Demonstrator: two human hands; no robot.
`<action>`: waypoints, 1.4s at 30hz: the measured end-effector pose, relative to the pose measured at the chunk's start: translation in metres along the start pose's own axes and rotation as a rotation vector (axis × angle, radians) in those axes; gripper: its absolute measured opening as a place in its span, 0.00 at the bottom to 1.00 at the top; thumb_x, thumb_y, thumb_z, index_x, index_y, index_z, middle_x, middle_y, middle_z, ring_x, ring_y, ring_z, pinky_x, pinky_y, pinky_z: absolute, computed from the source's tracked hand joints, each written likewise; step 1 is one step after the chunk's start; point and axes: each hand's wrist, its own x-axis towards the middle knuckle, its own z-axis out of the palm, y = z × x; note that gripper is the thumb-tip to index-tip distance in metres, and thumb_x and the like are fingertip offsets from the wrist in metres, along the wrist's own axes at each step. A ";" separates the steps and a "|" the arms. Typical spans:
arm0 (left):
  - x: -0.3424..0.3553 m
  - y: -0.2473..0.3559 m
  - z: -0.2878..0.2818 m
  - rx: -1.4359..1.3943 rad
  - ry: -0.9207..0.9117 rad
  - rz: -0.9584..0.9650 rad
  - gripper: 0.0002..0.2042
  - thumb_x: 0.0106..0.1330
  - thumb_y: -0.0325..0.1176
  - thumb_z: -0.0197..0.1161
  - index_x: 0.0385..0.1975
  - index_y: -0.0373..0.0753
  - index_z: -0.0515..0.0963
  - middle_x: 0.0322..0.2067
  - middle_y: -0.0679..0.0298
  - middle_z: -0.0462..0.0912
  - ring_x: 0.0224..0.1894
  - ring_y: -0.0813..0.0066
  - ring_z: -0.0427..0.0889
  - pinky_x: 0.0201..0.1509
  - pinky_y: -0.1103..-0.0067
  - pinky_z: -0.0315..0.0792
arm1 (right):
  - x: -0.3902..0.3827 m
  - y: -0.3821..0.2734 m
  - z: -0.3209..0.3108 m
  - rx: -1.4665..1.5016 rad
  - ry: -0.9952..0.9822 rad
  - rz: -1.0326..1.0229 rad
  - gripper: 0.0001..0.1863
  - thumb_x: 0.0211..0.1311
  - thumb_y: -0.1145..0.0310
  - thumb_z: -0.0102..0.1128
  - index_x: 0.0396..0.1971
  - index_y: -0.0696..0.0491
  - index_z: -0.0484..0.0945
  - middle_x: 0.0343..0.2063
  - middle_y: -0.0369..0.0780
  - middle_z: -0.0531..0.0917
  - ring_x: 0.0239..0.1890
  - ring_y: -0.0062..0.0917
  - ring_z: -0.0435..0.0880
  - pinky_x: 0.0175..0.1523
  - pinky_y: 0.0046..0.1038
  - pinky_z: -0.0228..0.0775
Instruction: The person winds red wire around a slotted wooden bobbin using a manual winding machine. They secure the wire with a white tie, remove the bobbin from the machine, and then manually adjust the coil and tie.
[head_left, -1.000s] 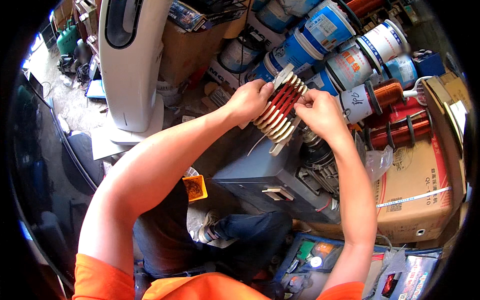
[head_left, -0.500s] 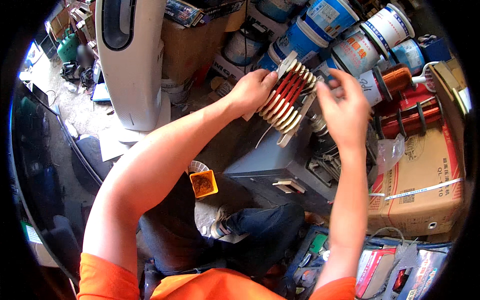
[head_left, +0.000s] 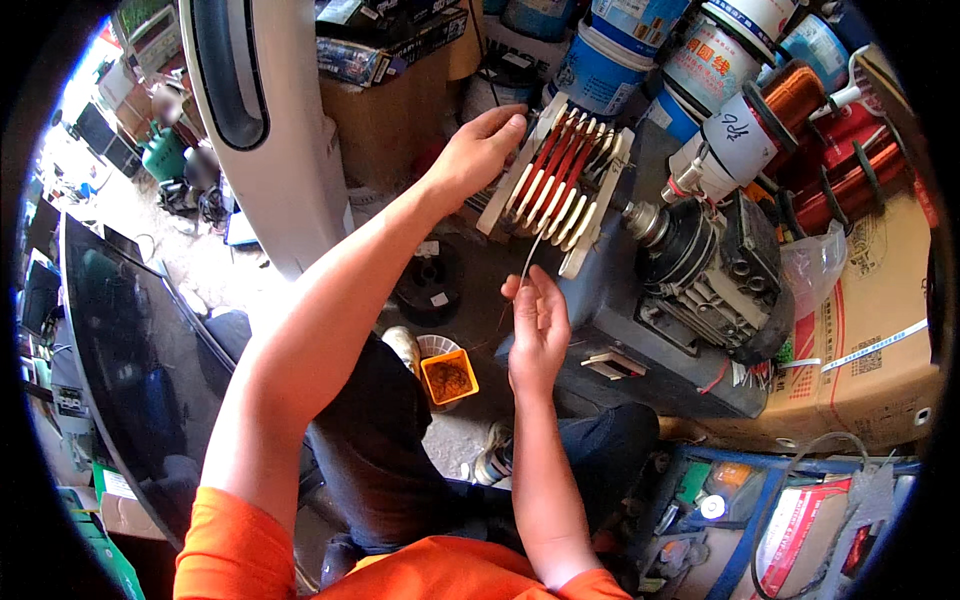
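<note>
A coil winding former (head_left: 550,180) with pale slotted bars carries red-brown copper wire, wound in bands across its middle. It sits tilted beside the metal shaft end of a dark motor (head_left: 715,270). My left hand (head_left: 475,155) is closed at the former's upper left edge, thumb showing, other fingers partly hidden. From the lower side of the former hangs a thin wire lead (head_left: 532,258), pale along its upper part. Just below, my right hand (head_left: 540,330) pinches this lead between thumb and fingers, palm turned upward.
The motor rests on a grey metal cabinet (head_left: 590,300). Copper wire spools (head_left: 795,95) and paint-style buckets (head_left: 605,75) are stacked behind it. At right stands a cardboard box (head_left: 880,320). A yellow square container (head_left: 450,377) is on the floor, near a tall white appliance (head_left: 270,150).
My right hand has moved from the former's right side down and left to the wire lead, taking hold of it. The former has turned slightly. The view has shifted.
</note>
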 end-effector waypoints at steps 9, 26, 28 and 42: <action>0.026 -0.003 0.004 -0.056 -0.126 0.160 0.18 0.74 0.41 0.44 0.56 0.44 0.74 0.53 0.63 0.76 0.55 0.73 0.70 0.63 0.75 0.59 | -0.015 -0.006 0.016 0.175 0.160 0.164 0.05 0.65 0.71 0.56 0.33 0.58 0.75 0.21 0.34 0.75 0.17 0.11 0.65 0.21 0.16 0.60; 0.007 -0.055 -0.014 0.015 -0.231 -0.275 0.31 0.71 0.58 0.42 0.58 0.35 0.69 0.48 0.56 0.76 0.49 0.69 0.75 0.53 0.71 0.69 | -0.019 0.003 0.024 0.057 0.251 0.152 0.05 0.64 0.68 0.57 0.31 0.54 0.74 0.14 0.27 0.66 0.12 0.08 0.57 0.15 0.15 0.47; -0.008 -0.039 -0.006 -0.101 -0.211 -0.355 0.33 0.69 0.60 0.43 0.56 0.32 0.70 0.47 0.54 0.77 0.46 0.69 0.77 0.50 0.73 0.72 | -0.018 0.013 0.019 0.087 0.253 0.169 0.05 0.64 0.69 0.57 0.31 0.54 0.74 0.14 0.27 0.66 0.12 0.08 0.57 0.15 0.15 0.47; -0.081 -0.012 0.003 -0.299 -0.339 -0.429 0.18 0.58 0.33 0.69 0.46 0.37 0.75 0.40 0.64 0.83 0.41 0.78 0.82 0.27 0.89 0.65 | -0.033 0.041 0.015 0.185 0.214 0.260 0.06 0.66 0.68 0.56 0.34 0.54 0.74 0.21 0.29 0.72 0.20 0.09 0.65 0.24 0.15 0.57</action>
